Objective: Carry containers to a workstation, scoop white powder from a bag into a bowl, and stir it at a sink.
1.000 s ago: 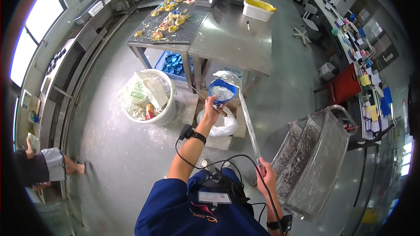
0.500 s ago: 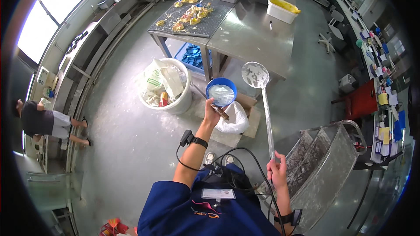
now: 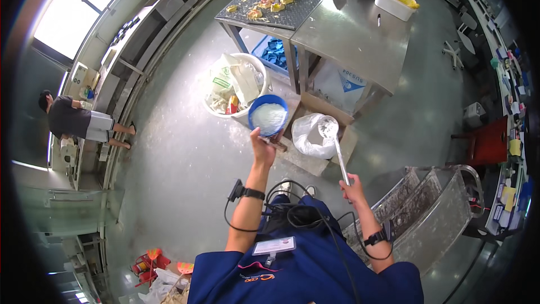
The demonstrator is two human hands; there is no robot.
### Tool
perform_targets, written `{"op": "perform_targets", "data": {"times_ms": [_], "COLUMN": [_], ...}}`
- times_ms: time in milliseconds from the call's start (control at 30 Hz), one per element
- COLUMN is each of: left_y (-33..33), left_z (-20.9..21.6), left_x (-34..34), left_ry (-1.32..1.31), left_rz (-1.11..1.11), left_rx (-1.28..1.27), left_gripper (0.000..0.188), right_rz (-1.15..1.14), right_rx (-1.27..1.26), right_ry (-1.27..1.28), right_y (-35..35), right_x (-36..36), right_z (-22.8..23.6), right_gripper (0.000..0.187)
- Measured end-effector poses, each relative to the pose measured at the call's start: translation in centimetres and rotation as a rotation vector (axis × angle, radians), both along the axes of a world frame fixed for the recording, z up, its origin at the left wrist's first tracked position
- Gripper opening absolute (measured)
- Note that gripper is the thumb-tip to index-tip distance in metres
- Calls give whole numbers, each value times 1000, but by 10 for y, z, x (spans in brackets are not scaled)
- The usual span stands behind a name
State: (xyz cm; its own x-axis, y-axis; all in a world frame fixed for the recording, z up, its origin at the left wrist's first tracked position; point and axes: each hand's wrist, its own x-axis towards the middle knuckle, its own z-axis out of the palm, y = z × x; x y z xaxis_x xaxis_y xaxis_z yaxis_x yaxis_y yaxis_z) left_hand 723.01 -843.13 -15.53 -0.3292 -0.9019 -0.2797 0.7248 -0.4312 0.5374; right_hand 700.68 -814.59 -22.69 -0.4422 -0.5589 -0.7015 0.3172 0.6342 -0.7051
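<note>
My left hand (image 3: 263, 149) is closed on a blue bowl (image 3: 263, 99), holding it over the floor in front of me. White powder (image 3: 269, 117) fills much of the bowl. Beside those fingers is a brown, stick-like piece (image 3: 277, 145) that I cannot make out fully. My right hand (image 3: 353, 190) grips the long handle of a whitened metal ladle (image 3: 340, 156). The ladle's head is at the mouth of a white plastic bag (image 3: 304, 134), right of the bowl. That bag stands in an opened cardboard box (image 3: 310, 163); its contents are mostly hidden.
Ahead stands a steel table (image 3: 349, 31) with yellow shaped pieces and a white tub (image 3: 392, 4). A round white bin (image 3: 260, 73) of rubbish is left of the box. Metal steps (image 3: 433, 208) stand at right. Another person (image 3: 84, 118) is at the far left.
The ladle's head has come down from above and right to the bag's mouth. The blue bowl has shifted left, away from the bag, still in my left hand.
</note>
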Motion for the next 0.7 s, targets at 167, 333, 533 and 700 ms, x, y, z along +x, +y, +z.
{"op": "perform_targets", "data": {"times_ms": [167, 333, 533, 700], "left_y": [36, 64, 105, 118], "left_z": [9, 13, -1, -38], "left_x": [52, 84, 144, 165], "left_ry": [-87, -118, -289, -239], "left_rz": [-10, 123, 401, 462], "left_rx": [13, 40, -31, 35], "left_gripper": [70, 73, 74, 76], "right_rz": [124, 178, 726, 821], "right_rx": [82, 306, 576, 380], "right_ry": [3, 158, 565, 782], "right_y": [-66, -135, -199, -177], "right_x": [-23, -54, -41, -20], "right_z": [-89, -194, -247, -288], "right_gripper": [49, 45, 51, 30]}}
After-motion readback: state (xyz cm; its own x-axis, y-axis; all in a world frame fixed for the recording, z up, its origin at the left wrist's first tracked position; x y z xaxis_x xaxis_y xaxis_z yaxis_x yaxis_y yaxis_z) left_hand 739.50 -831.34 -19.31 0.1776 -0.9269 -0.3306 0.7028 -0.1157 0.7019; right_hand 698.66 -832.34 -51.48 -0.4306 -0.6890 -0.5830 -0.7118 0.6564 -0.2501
